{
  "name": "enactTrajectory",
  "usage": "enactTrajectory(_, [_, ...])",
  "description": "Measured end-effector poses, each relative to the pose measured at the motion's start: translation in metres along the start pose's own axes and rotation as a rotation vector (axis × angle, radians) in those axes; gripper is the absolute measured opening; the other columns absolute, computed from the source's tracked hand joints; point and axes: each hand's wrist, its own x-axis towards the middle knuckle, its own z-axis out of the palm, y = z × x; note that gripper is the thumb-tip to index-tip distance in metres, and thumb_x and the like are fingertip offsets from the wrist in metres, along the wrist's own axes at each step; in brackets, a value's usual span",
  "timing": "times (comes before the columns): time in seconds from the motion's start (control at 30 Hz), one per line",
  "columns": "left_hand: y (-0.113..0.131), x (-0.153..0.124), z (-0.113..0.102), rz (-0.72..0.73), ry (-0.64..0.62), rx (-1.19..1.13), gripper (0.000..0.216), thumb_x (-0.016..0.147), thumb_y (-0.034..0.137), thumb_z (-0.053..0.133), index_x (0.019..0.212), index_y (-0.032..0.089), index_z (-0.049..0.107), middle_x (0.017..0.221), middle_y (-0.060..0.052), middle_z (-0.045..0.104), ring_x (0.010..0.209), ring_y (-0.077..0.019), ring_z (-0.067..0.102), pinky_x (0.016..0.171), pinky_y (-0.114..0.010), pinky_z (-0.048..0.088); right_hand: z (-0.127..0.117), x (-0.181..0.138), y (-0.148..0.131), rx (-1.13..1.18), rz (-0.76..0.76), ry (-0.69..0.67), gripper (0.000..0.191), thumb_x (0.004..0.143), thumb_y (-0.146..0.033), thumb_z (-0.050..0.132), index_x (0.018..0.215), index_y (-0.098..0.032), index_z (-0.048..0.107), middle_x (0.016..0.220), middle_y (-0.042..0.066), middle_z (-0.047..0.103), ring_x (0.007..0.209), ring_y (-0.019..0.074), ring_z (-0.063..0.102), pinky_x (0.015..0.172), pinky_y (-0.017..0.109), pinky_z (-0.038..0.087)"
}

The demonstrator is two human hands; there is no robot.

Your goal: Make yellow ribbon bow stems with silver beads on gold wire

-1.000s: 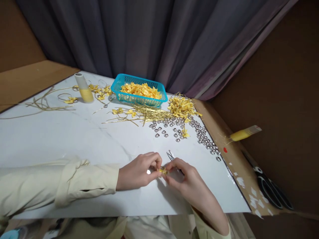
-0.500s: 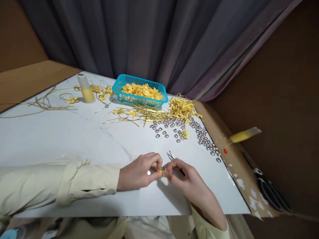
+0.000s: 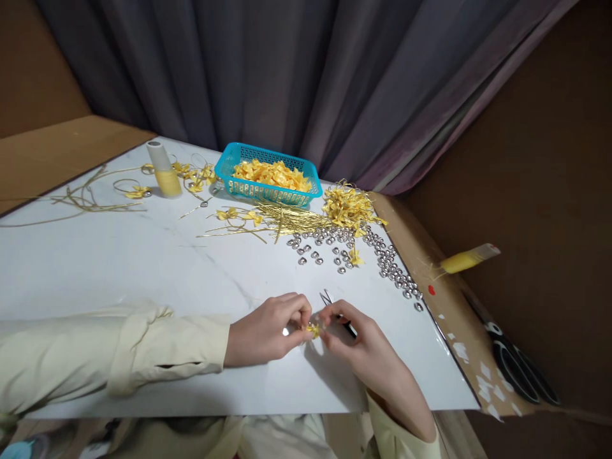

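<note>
Near the front of the white table, my left hand [image 3: 270, 328] pinches a small yellow ribbon bow [image 3: 313, 329] between thumb and fingertips. A bit of something silvery shows at the bow's top, too small to make out. My right hand [image 3: 361, 338] is just to the bow's right, thumb and forefinger a little apart, with nothing visible between them. Partly hidden behind that hand lies a small tool with thin metal tips [image 3: 326, 298] and a dark handle. Silver heart-shaped beads [image 3: 315, 255] are scattered beyond both hands.
A blue basket [image 3: 268, 194] of yellow bows stands at the back. Beside it lie gold cords [image 3: 296, 220] and a pile of corded bows [image 3: 351, 207]. A glue bottle [image 3: 165, 171] stands back left; another bottle [image 3: 468, 260] and black-handled scissors [image 3: 519, 366] are at right.
My right fingertips have come off the bow and parted slightly, so more of the bow shows. My left hand keeps its pinch in the same place.
</note>
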Motion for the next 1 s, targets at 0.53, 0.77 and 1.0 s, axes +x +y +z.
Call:
enactTrajectory(0.53, [0.0, 0.001, 0.001, 0.002, -0.006, -0.054, 0.013, 0.079, 0.014, 0.055, 0.074, 0.018, 0.044, 0.078, 0.003, 0.049, 0.071, -0.0114, 0.061, 0.066, -0.023, 0.046, -0.007, 0.009, 0.007, 0.006, -0.217, -0.096, 0.014, 0.075, -0.008, 0.052, 0.079, -0.02, 0.056, 0.084, 0.003, 0.06, 0.085, 0.0173, 0.057, 0.078, 0.031, 0.043])
enactTrajectory(0.77, [0.0, 0.001, 0.001, 0.008, 0.0, -0.063, 0.014, 0.079, 0.013, 0.055, 0.074, 0.018, 0.043, 0.078, 0.003, 0.047, 0.07, -0.0106, 0.06, 0.065, -0.022, 0.045, -0.008, 0.008, 0.008, 0.023, -0.201, -0.09, 0.018, 0.071, -0.005, 0.052, 0.08, -0.02, 0.057, 0.085, 0.002, 0.06, 0.085, 0.0171, 0.057, 0.077, 0.03, 0.043])
enactTrajectory(1.0, [0.001, 0.001, 0.001, 0.0, -0.002, -0.065, 0.014, 0.078, 0.012, 0.056, 0.073, 0.018, 0.043, 0.077, 0.004, 0.047, 0.07, -0.0103, 0.06, 0.064, -0.021, 0.044, -0.008, 0.01, 0.006, 0.041, -0.214, -0.092, 0.014, 0.073, -0.008, 0.052, 0.079, -0.02, 0.056, 0.084, 0.002, 0.06, 0.082, 0.0162, 0.057, 0.075, 0.029, 0.043])
